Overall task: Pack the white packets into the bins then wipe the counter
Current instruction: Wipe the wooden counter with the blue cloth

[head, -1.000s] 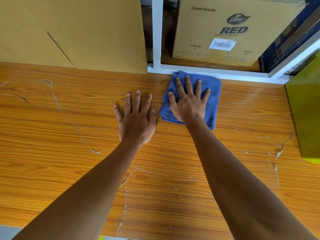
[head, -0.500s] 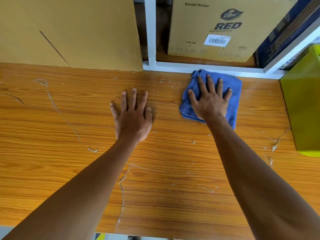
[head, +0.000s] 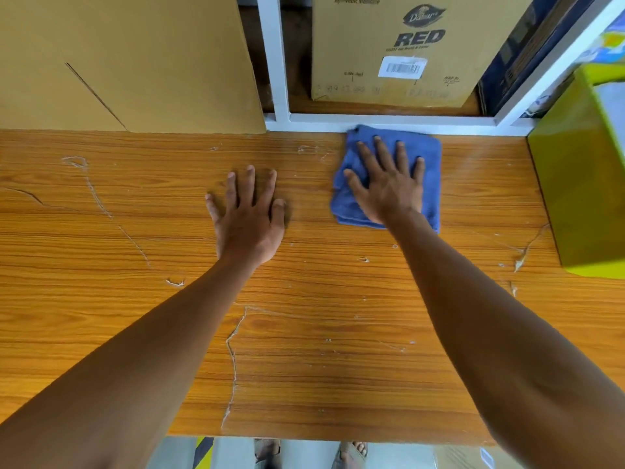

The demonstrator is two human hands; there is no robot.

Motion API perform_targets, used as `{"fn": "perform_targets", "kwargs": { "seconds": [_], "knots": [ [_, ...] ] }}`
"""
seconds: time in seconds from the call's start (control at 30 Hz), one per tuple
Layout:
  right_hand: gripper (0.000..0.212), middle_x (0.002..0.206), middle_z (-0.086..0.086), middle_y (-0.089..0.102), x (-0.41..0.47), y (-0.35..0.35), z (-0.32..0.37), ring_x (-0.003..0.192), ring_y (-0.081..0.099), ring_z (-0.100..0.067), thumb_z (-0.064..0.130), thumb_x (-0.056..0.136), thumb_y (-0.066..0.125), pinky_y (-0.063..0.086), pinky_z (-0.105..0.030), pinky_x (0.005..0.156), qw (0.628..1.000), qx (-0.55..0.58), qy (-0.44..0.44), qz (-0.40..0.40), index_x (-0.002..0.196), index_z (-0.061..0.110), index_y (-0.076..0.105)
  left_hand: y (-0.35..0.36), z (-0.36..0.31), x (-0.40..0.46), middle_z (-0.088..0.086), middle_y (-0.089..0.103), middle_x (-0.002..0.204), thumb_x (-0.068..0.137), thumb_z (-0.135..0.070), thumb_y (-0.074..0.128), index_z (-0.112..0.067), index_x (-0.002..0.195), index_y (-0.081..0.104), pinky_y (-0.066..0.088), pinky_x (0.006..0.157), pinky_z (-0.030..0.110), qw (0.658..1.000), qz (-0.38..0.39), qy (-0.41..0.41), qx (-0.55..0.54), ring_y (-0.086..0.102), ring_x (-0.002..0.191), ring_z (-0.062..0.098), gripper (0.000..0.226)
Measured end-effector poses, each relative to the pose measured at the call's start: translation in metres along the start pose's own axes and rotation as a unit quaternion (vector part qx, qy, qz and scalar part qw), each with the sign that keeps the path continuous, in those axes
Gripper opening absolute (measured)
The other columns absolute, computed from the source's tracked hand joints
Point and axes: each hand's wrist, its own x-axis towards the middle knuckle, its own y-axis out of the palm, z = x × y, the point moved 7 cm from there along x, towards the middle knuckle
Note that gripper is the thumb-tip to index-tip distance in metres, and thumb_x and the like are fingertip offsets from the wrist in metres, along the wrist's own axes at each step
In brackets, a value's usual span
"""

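Far to the left of both hands stands a plain cardboard box (head: 121,62) at the back edge of the counter (head: 304,333), beyond the fingertips. The left hand (head: 248,218) lies flat on the bare wood, fingers straight and spread, holding nothing; it looks like a brace and has no cloth under it. Just to its right, with a strip of bare wood between, the right hand (head: 389,184) presses flat on the folded blue cloth (head: 429,177), fingers straight and fanned toward the back rail, so only this 1 hand can drive the wipe. The cloth is roughly square with no clear long axis; its far edge sits against the white shelf frame (head: 389,120), beyond which a printed carton (head: 392,49) stands. Right of the cloth lies a stretch of uncleaned wood, then the green bin (head: 575,184). No white packets show on the counter, so packing seems done. The open room for the next stroke lies sideways or toward the body, where pale scuffs remain
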Motion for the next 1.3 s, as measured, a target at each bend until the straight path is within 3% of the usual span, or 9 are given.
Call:
{"fn": "perform_targets", "kwargs": {
  "seconds": [0.17, 0.33, 0.53, 0.67, 1.03, 1.3],
  "knots": [
    [0.078, 0.177, 0.011, -0.004, -0.041, -0.003, -0.044, 0.163, -0.008, -0.031, 0.079, 0.098, 0.003, 0.0, -0.067, 0.126, 0.998, 0.002, 0.056, 0.001, 0.167, 0.044, -0.001, -0.002, -0.002, -0.002, -0.009, -0.011, 0.177, 0.106, -0.065, 0.002, -0.049, 0.165, -0.002, -0.004, 0.124, 0.071, 1.0, 0.007, 0.004, 0.008, -0.013, 0.163, 0.026, 0.061],
    [0.075, 0.177, 0.012, -0.002, -0.12, 0.005, -0.033, 0.163, -0.004, -0.03, 0.077, 0.101, 0.009, 0.001, -0.067, 0.126, 1.0, 0.025, 0.014, -0.002, 0.167, 0.042, 0.002, -0.005, -0.012, -0.011, -0.008, -0.009, 0.178, 0.106, -0.063, 0.003, -0.049, 0.165, -0.002, -0.003, 0.125, 0.071, 1.0, 0.023, 0.011, 0.007, -0.012, 0.163, 0.029, 0.061],
    [0.073, 0.176, 0.014, -0.004, -0.187, 0.009, -0.057, 0.163, -0.005, -0.028, 0.077, 0.102, 0.01, 0.002, -0.065, 0.127, 0.999, 0.015, 0.04, -0.013, 0.167, 0.044, 0.003, 0.01, -0.116, -0.051, -0.006, 0.001, 0.178, 0.107, -0.062, 0.009, -0.05, 0.165, 0.009, -0.001, 0.126, 0.067, 0.994, 0.022, 0.105, -0.015, -0.004, 0.164, 0.028, 0.059],
    [0.075, 0.176, 0.013, -0.004, -0.167, 0.005, -0.068, 0.163, -0.005, -0.029, 0.079, 0.101, 0.007, 0.003, -0.066, 0.126, 0.998, 0.011, 0.052, -0.016, 0.167, 0.044, 0.002, 0.018, -0.162, -0.04, -0.008, 0.0, 0.178, 0.108, -0.06, 0.011, -0.051, 0.165, 0.01, -0.004, 0.126, 0.068, 0.993, 0.021, 0.118, -0.023, -0.007, 0.164, 0.027, 0.059],
    [0.081, 0.177, 0.012, -0.003, -0.002, -0.01, -0.091, 0.163, -0.006, -0.03, 0.082, 0.095, 0.003, -0.001, -0.067, 0.126, 1.0, -0.011, -0.007, 0.006, 0.167, 0.045, -0.001, 0.025, -0.175, -0.015, -0.007, -0.012, 0.177, 0.107, -0.06, 0.008, -0.049, 0.166, 0.003, -0.003, 0.125, 0.07, 0.993, -0.007, 0.117, -0.011, -0.016, 0.163, 0.028, 0.061],
    [0.076, 0.177, 0.008, 0.002, -0.098, -0.004, -0.087, 0.163, 0.001, -0.033, 0.077, 0.102, 0.013, 0.004, -0.066, 0.126, 1.0, 0.006, -0.007, -0.011, 0.168, 0.04, 0.007, 0.022, -0.175, -0.014, -0.008, -0.011, 0.177, 0.106, -0.065, 0.007, -0.053, 0.164, -0.001, -0.001, 0.125, 0.069, 0.994, -0.007, 0.113, -0.001, -0.014, 0.163, 0.028, 0.06]
  ]
}}
